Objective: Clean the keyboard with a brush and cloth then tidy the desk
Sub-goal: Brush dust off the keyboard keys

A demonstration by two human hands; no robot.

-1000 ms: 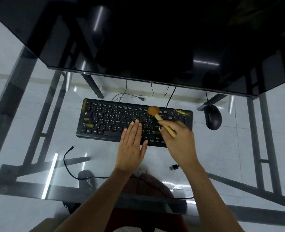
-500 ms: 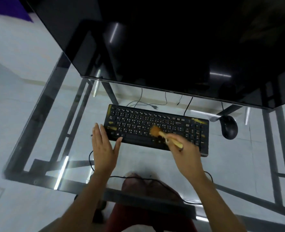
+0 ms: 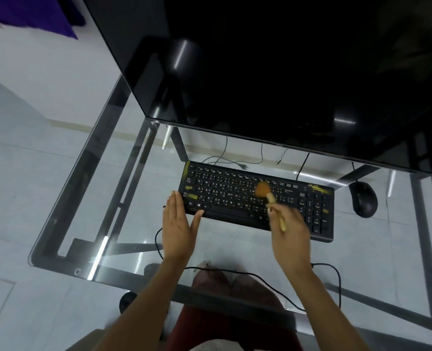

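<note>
- A person's right hand (image 3: 289,234) holds a small brush (image 3: 269,198) closed in its grip by the pale wooden handle, the orange bristle head (image 3: 262,190) pressed onto the middle key rows of a black keyboard (image 3: 256,200)
- The left hand (image 3: 178,222) lies flat, fingers straight and holding nothing, its thumb touching the keyboard's near-left corner, well left of the grip
- Done well, this step likely calls for short, light strokes along the rows, driving dust one way towards an edge, with the flat hand steadying the board against sliding on the smooth surface
- The keyboard sits on a glass surface (image 3: 123,198) beyond the grip; yellow smears mark its left edge and top-right corner
- Materials: soft, flared bristles; hard matte plastic keys; glossy transparent glass over a dark metal frame
- A rounded black mouse (image 3: 363,198) rests right of the grip, a thin cable (image 3: 268,282) trails nearer the body
- No cloth is visible, so wiping and tidying appear still to come
</note>
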